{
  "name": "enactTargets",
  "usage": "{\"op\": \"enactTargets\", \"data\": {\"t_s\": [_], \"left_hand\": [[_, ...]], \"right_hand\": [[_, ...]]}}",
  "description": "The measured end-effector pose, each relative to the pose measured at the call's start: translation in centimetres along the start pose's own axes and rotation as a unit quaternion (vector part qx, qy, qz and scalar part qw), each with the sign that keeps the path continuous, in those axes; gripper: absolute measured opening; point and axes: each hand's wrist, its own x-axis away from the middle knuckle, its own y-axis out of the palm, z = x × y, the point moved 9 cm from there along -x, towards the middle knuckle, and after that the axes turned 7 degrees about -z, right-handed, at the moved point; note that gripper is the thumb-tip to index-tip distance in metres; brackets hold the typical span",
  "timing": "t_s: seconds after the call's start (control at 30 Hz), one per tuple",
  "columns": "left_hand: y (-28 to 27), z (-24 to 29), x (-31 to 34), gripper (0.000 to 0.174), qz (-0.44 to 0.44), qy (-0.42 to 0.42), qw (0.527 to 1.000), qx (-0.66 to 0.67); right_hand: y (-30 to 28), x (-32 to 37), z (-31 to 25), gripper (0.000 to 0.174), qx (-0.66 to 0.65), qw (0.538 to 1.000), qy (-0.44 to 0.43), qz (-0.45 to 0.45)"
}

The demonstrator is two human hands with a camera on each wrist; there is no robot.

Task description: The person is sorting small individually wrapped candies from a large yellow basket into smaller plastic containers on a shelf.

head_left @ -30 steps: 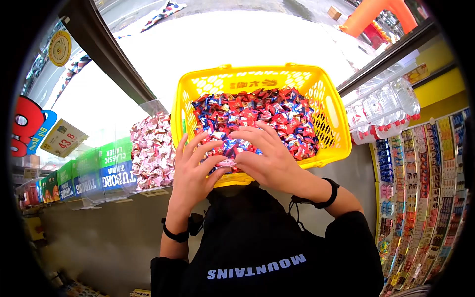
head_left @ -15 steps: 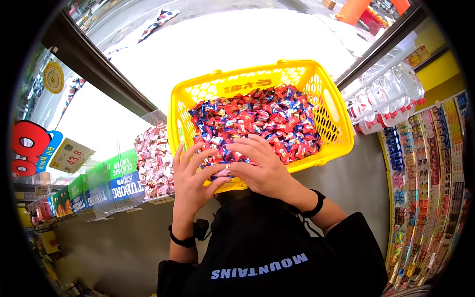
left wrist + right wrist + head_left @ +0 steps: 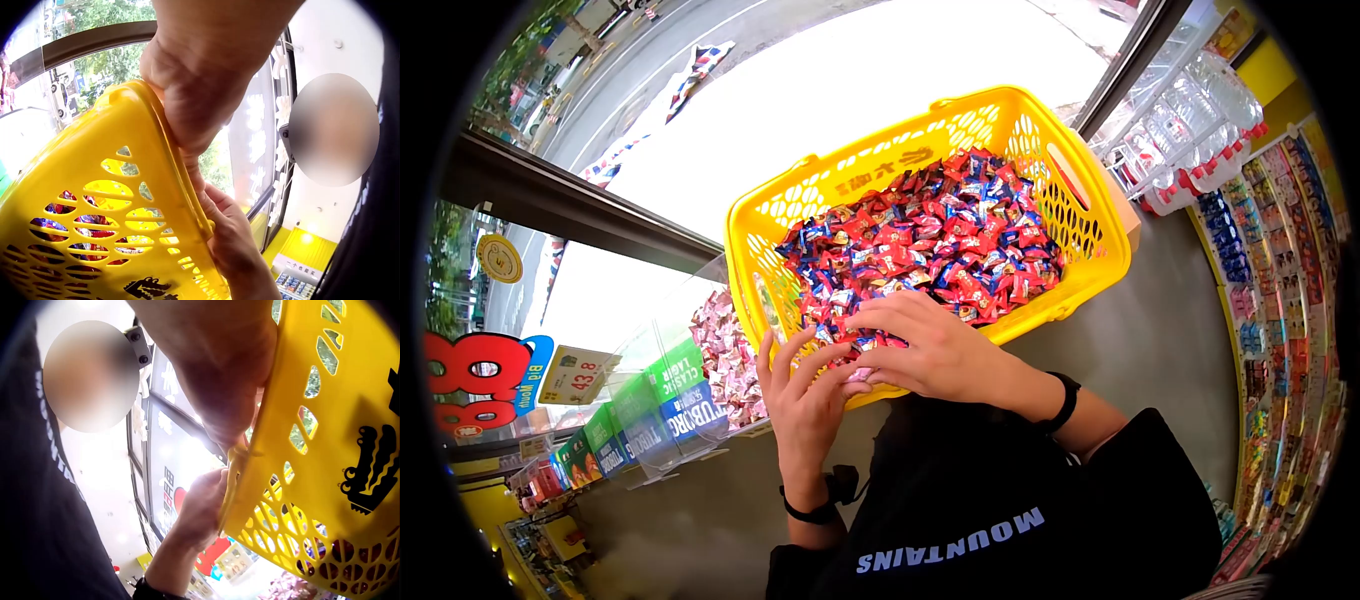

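At the near rim of a yellow perforated shopping basket (image 3: 1040, 318), my two hands meet. The basket holds a heap of red and blue wrapped candies (image 3: 930, 245). My left hand (image 3: 802, 395) pinches a small pink-wrapped candy (image 3: 859, 376) at its thumb and fingertips. From the other side my right hand (image 3: 940, 352) pinches the same candy, fingers bent over the heap. In both wrist views the basket wall hides the candy. My left hand (image 3: 197, 87) and right hand (image 3: 212, 381) show from below, beside the rim.
Pink-wrapped candies (image 3: 728, 365) fill a clear bin left of the basket, beside green and blue Tuborg boxes (image 3: 685, 395). Water bottles (image 3: 1190, 125) stand at the right, above snack shelves (image 3: 1280, 320). A window frame (image 3: 580, 205) crosses the upper left.
The head view has turned, so the basket appears more tilted. My hands have drawn closer together around the pink candy, with the left thumb now right at it.
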Motion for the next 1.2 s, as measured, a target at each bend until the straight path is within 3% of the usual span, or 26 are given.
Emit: {"op": "enactTargets", "data": {"t_s": [0.3, 0.6, 0.7, 0.8, 0.9, 1.03, 1.2], "left_hand": [[0.2, -0.4, 0.1, 0.029, 0.001, -0.020, 0.999, 0.036], [-0.4, -0.8, 0.5, 0.025, 0.020, -0.004, 0.999, 0.038], [-3.6, -3.4, 1.7, 0.016, 0.137, -0.033, 0.990, 0.013], [-6.7, -9.2, 4.6, 0.009, 0.254, -0.134, 0.957, 0.050], [-6.9, -11.9, 5.8, 0.009, 0.216, -0.199, 0.955, -0.026], [-1.4, -17.0, 9.2, 0.014, 0.146, -0.250, 0.956, -0.038], [2.7, -18.8, 11.2, 0.020, 0.087, -0.240, 0.964, -0.073]], "right_hand": [[0.0, 0.0, -0.2, 0.018, 0.078, 0.997, -0.006, -0.013], [-0.4, -0.2, -0.5, 0.024, 0.061, 0.998, -0.005, 0.006], [-0.5, -0.1, -0.3, 0.026, 0.059, 0.998, 0.004, 0.010], [-0.7, 0.1, -0.2, 0.024, 0.048, 0.998, 0.018, 0.021], [-0.7, 0.0, 0.0, 0.024, 0.049, 0.998, 0.020, 0.028], [-0.6, 0.1, 0.1, 0.022, 0.050, 0.998, 0.030, 0.018], [-0.4, 0.2, 0.3, 0.021, 0.042, 0.998, 0.038, 0.019]]}}
